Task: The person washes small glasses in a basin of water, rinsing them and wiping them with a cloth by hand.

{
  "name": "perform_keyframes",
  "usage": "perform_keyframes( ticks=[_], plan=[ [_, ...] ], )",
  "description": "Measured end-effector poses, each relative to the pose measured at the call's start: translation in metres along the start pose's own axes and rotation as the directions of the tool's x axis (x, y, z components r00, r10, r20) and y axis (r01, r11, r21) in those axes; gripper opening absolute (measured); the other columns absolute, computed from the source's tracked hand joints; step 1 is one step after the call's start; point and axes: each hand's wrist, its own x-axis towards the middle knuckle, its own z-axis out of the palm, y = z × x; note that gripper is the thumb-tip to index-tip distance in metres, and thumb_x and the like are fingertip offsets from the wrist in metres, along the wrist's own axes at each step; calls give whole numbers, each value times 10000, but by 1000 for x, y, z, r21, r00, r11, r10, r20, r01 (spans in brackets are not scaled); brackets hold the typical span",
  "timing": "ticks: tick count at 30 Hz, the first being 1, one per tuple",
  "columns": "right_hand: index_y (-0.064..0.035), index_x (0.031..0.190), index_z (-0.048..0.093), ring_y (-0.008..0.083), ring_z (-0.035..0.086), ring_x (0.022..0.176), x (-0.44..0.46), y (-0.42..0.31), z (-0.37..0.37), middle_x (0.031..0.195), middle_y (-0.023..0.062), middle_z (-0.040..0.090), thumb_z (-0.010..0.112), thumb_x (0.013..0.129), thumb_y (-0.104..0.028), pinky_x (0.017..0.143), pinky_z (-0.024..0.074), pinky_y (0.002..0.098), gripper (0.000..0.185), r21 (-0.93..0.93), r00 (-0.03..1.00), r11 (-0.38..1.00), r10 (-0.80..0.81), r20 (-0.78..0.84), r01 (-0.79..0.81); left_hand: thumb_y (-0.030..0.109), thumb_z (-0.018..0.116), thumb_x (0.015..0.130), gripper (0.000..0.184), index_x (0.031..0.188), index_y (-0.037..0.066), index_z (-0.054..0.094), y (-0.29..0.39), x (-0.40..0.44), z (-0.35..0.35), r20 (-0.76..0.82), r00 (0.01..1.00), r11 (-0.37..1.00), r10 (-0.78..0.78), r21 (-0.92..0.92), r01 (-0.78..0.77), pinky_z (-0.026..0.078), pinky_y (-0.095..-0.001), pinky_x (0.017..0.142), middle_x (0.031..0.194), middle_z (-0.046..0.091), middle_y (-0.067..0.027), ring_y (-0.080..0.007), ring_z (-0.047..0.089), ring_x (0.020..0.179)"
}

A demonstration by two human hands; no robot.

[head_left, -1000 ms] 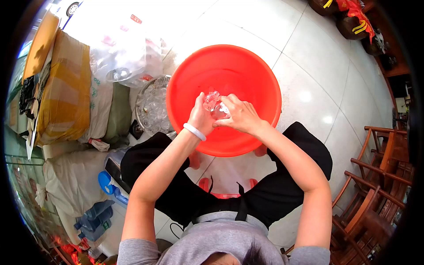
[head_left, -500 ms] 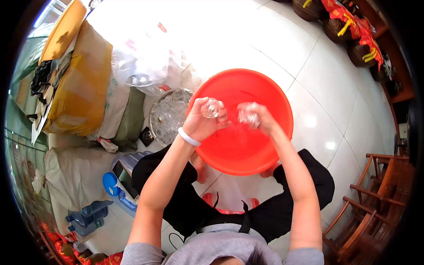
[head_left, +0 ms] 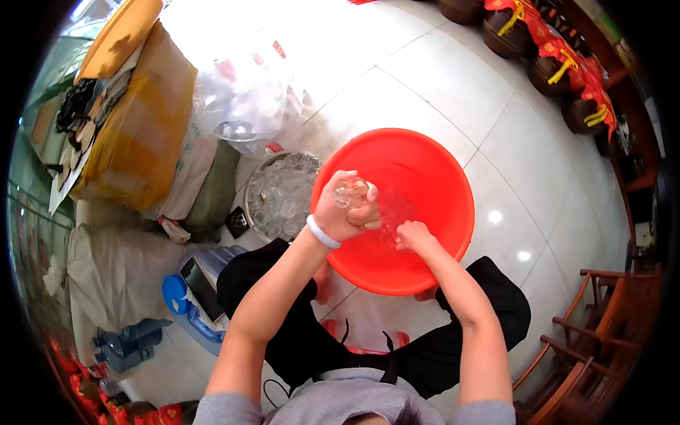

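My left hand (head_left: 341,212), a white band (head_left: 323,232) on its wrist, is closed round a small clear cup (head_left: 344,195) above the left side of a large red basin (head_left: 393,280). Lower and further right, my right hand (head_left: 414,236) reaches over the basin with its fingers curled together. What they hold, if anything, I cannot make out. Clear items, blurred, show in the basin between the hands. Left of the basin stands a round metal bowl (head_left: 249,202) full of small clear cups (head_left: 283,191).
A clear plastic bag (head_left: 244,106) lies behind the bowl. Sacks (head_left: 120,276), a taped box (head_left: 149,120) and a blue container (head_left: 185,312) with a phone (head_left: 202,287) are at left. Dark jars (head_left: 506,34) line the far right; a wooden chair (head_left: 581,354) stands near right.
My right hand has dropped lower into the basin area, and the clear item seen at its fingers no longer shows clearly. My left hand still holds the cup. The view has shifted slightly.
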Motion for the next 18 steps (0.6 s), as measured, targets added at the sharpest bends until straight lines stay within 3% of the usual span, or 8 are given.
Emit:
perform_keyframes(
  ticks=[5,8,10,11,12,13,15,18],
  plan=[
    [-40,792,564,352,575,817,-25,-4,-42,831,206,587,613,664,-279,715,468,433,275,239,889,966,26,-458,95,366,413,863,304,850,91,543,4,-12,-13,-604,761,972,236,144,-187,370,-270,544,611,477,-15,-124,381,448],
    [-49,820,575,334,585,805,-42,-16,-91,821,196,595,629,659,-274,698,472,425,282,483,903,863,81,-422,149,254,509,849,186,913,80,520,4,-5,-14,-804,534,962,262,175,-210,428,-294,599,726,530,-41,-140,472,524],
    [-52,852,584,332,592,796,-43,-12,-95,796,159,610,637,655,-285,704,477,418,310,941,972,288,94,-213,179,186,547,822,163,926,67,504,5,-7,-19,-800,549,970,244,197,-143,448,-304,632,765,540,-55,-154,506,583],
    [-52,852,584,332,592,796,-34,0,-73,796,159,610,637,655,-285,704,477,418,310,941,973,287,92,-212,178,119,586,796,184,938,55,489,3,-8,-20,-795,563,973,225,215,-85,468,-314,665,804,549,-69,-168,539,642],
    [-52,890,581,334,587,818,-17,19,-34,836,153,608,637,658,-294,726,472,426,340,472,997,881,16,-74,21,119,586,796,184,938,55,489,0,-5,-19,-794,565,973,226,217,-83,468,-314,665,804,549,-69,-168,539,642],
    [-52,927,577,337,582,840,-7,30,-12,876,147,606,637,661,-303,748,467,435,370,-287,995,957,67,72,-44,73,604,760,206,925,45,485,-2,0,-19,-785,548,937,288,350,10,476,-320,671,808,549,-76,-170,542,675],
    [-50,942,566,340,570,874,-11,28,-6,926,153,590,636,663,-316,773,458,440,392,-92,988,990,98,-117,-109,26,623,723,237,913,35,481,-3,4,-26,-776,531,877,340,466,120,484,-325,676,812,550,-84,-172,545,707],
    [-41,949,533,338,539,957,-22,20,-29,1019,175,544,615,670,-325,810,439,431,406,100,929,994,76,-363,-42,50,666,577,406,925,-13,467,-17,0,-65,-437,572,91,694,842,532,495,-303,611,803,562,-92,-175,566,678]
  ],
)
